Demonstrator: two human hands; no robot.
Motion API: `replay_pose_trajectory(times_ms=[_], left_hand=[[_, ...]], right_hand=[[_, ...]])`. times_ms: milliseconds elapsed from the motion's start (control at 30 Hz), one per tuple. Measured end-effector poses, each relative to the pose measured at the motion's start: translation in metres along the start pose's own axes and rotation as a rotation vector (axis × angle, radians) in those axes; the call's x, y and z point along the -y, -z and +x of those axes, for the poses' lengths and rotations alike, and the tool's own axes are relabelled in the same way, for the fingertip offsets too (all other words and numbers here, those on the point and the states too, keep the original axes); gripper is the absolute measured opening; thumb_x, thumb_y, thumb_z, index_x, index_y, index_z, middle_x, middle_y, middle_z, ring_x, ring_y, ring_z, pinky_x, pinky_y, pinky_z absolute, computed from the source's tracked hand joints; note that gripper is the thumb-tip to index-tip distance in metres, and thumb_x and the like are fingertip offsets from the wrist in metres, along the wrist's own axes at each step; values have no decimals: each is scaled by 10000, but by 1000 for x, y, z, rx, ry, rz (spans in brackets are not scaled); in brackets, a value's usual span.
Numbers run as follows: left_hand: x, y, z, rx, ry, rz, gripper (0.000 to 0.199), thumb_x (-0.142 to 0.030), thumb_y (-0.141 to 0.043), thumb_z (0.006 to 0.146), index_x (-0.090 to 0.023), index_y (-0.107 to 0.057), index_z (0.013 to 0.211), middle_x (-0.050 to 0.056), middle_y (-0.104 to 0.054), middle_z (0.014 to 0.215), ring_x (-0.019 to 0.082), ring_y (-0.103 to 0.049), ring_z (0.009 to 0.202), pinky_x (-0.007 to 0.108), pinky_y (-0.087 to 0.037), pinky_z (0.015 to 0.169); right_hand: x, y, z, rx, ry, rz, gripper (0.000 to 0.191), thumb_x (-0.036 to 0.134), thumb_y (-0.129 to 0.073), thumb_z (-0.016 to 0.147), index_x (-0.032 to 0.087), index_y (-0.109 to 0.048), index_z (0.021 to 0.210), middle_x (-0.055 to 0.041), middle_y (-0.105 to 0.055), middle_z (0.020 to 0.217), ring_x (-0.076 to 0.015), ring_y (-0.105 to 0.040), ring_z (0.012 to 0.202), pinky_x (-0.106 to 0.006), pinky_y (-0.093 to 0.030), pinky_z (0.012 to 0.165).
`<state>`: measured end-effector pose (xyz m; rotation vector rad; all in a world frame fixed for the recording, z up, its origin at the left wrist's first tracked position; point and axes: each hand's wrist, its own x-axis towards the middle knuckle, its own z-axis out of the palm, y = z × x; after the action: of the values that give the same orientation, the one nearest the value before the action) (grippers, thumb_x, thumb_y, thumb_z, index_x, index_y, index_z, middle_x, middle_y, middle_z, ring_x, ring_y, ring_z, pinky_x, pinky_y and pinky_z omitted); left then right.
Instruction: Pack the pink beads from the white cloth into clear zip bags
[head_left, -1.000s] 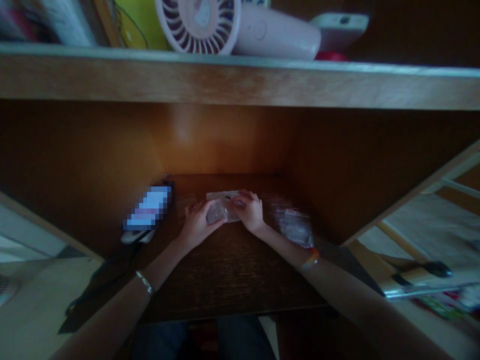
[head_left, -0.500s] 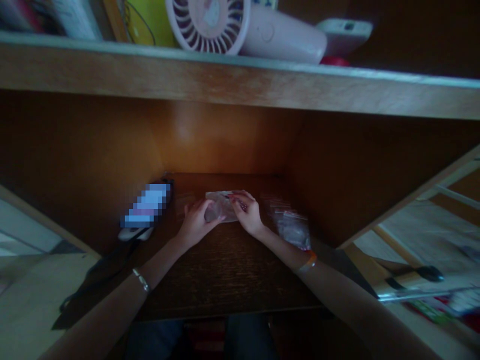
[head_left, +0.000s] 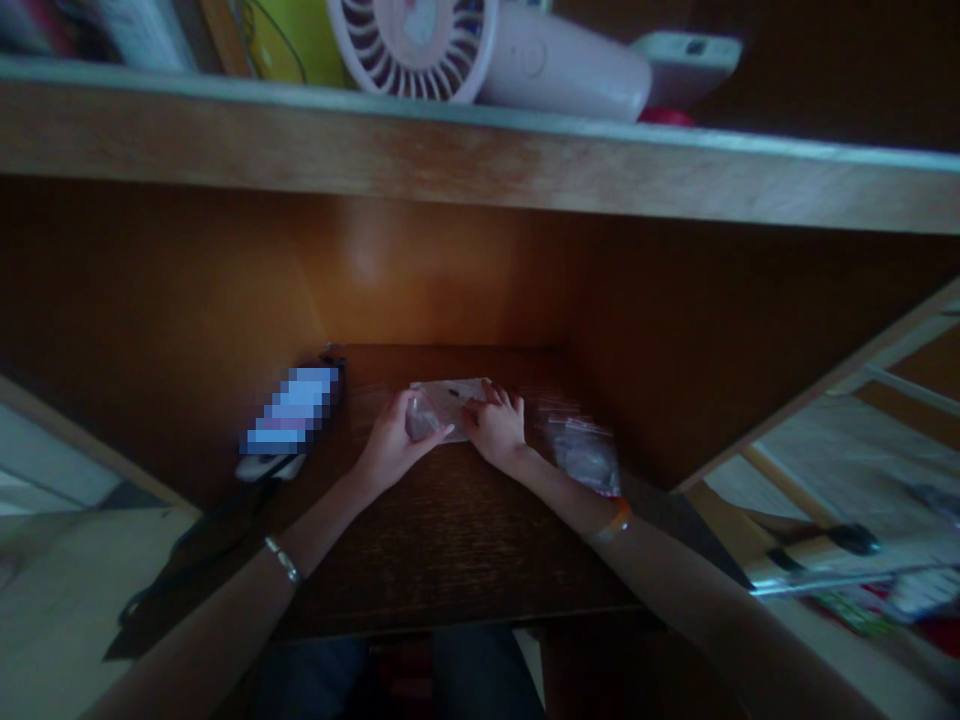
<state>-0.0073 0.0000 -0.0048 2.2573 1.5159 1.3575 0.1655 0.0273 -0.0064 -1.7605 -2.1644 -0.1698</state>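
Far left: a pixelated blue-white item (head_left: 291, 408) lies on the dark wooden surface (head_left: 450, 540), with a pale object and a dark cable just below it.
Left wrist: a thin bracelet (head_left: 284, 559).
Left hand (head_left: 390, 440): fingers curled around the near-left end of the clear plastic bag (head_left: 444, 405), thumb on top; gripping it.
Clear plastic bag: flat on the surface at the back of the recess, between the 2 hands; something small and pale shows inside under the left thumb, too dim to identify.
Handling, judged: light, thin and limp; the film looks slippery and easy to crease. Best taken by pinching an edge or corner, or by the bulge of the contents.
Right hand (head_left: 495, 425): fingers spread flat, pressing the bag's right end down; not closed around it.
Right wrist: an orange band (head_left: 619, 520).
Further right: a pile of similar clear bags (head_left: 585, 450), just beside the right forearm.
Above: a shelf (head_left: 480, 160) carrying a small white fan (head_left: 416, 40) and other items.
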Motion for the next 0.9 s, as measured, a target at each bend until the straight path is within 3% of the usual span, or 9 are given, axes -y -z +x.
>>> replay_pose_trajectory(times_ms=[100,233,433,600,900], left_hand=[[0,1,0,28,10,-24,489,-408,-713,685,-213,-447,1047,48,-598,956,207,-593,873,347,-501,755],[-2,3,0,91,5,22,545,-460,-697,678,-202,-440,1084,81,-602,1014,229,-591,912,365,-495,775],[-5,5,-1,112,-5,127,564,-485,-676,692,-215,-440,1128,83,-621,1054,253,-593,956,401,-464,826],[-2,3,-1,126,24,193,611,-507,-650,715,-214,-410,1195,87,-625,1114,267,-603,980,416,-438,854],[-6,7,-1,207,-82,405,475,-556,-598,733,-198,-547,1040,99,-680,967,307,-620,907,469,-421,814]], right_hand=[[0,0,0,-39,16,3,296,302,-419,892,215,-650,1056,-107,-425,1381,-265,-364,1252,-444,-284,960],[0,-1,-1,7,-9,14,316,330,-429,891,169,-652,1047,-164,-411,1380,-305,-361,1255,-482,-287,948],[2,1,-5,12,125,106,234,281,-488,877,273,-679,1011,-83,-417,1391,-276,-328,1284,-475,-234,980],[2,-1,-3,-11,135,161,197,280,-536,856,315,-700,959,-42,-435,1379,-262,-365,1243,-450,-251,956],[2,1,-4,-61,104,166,175,268,-547,832,283,-721,828,-43,-547,1260,-259,-467,1110,-429,-302,881]])
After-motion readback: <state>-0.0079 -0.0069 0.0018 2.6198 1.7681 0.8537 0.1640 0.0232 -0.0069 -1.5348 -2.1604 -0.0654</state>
